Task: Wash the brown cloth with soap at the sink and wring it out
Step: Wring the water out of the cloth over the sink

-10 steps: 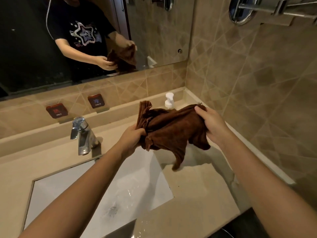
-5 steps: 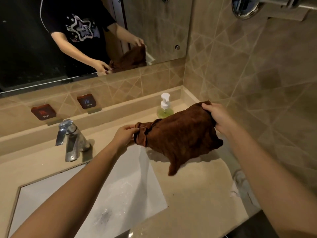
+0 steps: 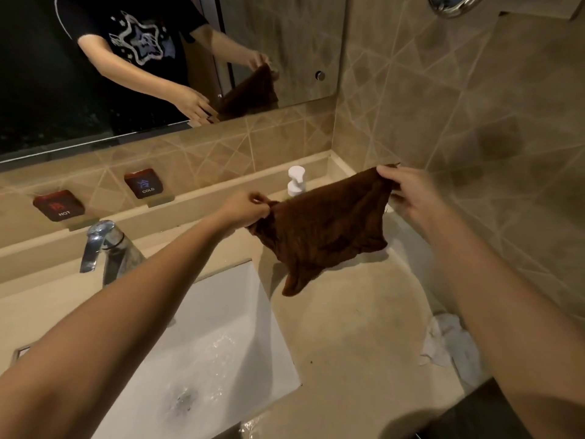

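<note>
The brown cloth (image 3: pixel 326 226) hangs spread out in the air above the beige counter, to the right of the sink. My left hand (image 3: pixel 245 210) pinches its left top corner. At the right top corner, my right hand (image 3: pixel 408 193) pinches the edge between thumb and fingers. A lower corner of the cloth droops toward the counter. Behind the cloth stands a soap pump bottle (image 3: pixel 296 182), its white head showing above the cloth's edge. The white sink (image 3: pixel 253 312) lies at lower left, wet around the drain.
A chrome tap (image 3: pixel 103 248) stands behind the sink on the left. HOT and COLD signs sit on the back ledge under a wall mirror. A crumpled white tissue (image 3: pixel 449 343) lies on the counter (image 3: pixel 348 327) at the right, near the tiled side wall.
The cloth was bunched between my hands a second ago. Both hands have pulled apart and it now hangs opened out flat; the right hand moved right and slightly up.
</note>
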